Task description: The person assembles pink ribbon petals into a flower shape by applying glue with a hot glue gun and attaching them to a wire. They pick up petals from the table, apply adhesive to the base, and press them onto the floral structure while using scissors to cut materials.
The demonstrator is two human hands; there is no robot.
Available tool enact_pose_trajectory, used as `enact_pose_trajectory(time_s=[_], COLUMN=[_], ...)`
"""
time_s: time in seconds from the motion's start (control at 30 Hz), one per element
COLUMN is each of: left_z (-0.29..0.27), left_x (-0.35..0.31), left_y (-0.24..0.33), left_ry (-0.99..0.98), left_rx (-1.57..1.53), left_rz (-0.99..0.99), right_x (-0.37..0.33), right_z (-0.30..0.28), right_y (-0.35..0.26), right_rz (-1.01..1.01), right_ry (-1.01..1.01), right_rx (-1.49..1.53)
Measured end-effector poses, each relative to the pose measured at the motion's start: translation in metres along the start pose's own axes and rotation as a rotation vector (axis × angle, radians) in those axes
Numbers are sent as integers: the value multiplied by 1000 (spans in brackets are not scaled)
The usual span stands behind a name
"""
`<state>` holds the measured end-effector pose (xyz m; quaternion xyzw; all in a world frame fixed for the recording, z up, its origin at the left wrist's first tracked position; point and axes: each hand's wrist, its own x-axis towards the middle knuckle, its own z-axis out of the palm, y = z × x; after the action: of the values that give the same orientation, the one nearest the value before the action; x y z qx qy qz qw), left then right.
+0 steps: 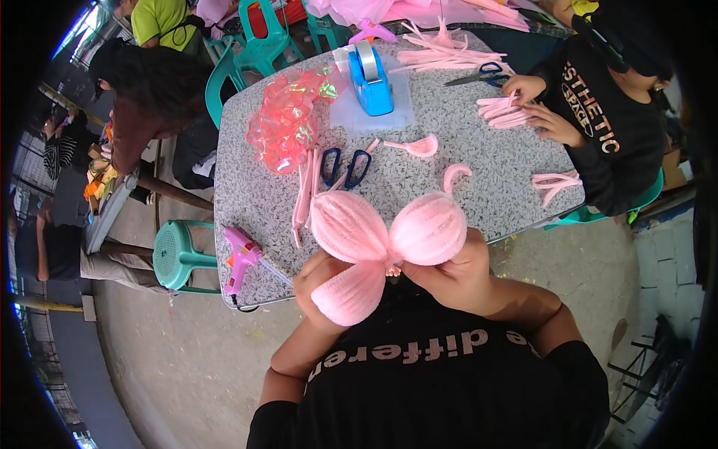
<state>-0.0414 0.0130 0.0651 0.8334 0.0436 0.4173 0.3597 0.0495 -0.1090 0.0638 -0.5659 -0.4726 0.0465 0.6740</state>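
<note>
Close in front of me I hold a pink pipe-cleaner flower [348, 224] with three plump, fuzzy petals joined at a small centre. My left hand [313, 272] grips it from the left; its fingers are partly hidden behind the upper and lower left petals. My right hand [462, 278] is closed at the right petal's base, thumb near the centre. Just beyond the flower lie dark-blue-handled scissors [345, 168], partly covered by it, and a bundle of pink pipe cleaners [303, 194]. A loose pink petal [422, 146] and a curved pink piece [456, 176] rest farther off.
On the speckled table [426, 90] are a blue tape dispenser [372, 86], shiny pink film [284, 123] and, at the left corner, a pink glue gun [241, 258]. A co-worker's hands [550, 120] handle pink strips at the right. A green stool [178, 254] stands left.
</note>
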Motion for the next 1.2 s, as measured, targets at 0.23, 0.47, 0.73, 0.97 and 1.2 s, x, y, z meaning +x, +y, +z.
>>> enact_pose_trajectory(time_s=[0.23, 0.47, 0.73, 0.97, 1.2], left_z=[1, 2, 4, 10, 19], left_x=[3, 3, 7, 2, 4], left_y=[-2, -4, -10, -14, -21], left_ry=[-39, -53, -34, 41, 4], left_rx=[-134, -217, -235, -276, -258], left_rz=[-46, -65, -116, -168, -267], right_x=[2, 1, 2, 1, 1], right_z=[0, 1, 6, 10, 13], right_y=[1, 5, 5, 1, 10], right_rz=[-26, -46, -78, 64, 195], right_ry=[0, -4, 114, 126, 208], right_rx=[-61, -58, -67, -10, 395])
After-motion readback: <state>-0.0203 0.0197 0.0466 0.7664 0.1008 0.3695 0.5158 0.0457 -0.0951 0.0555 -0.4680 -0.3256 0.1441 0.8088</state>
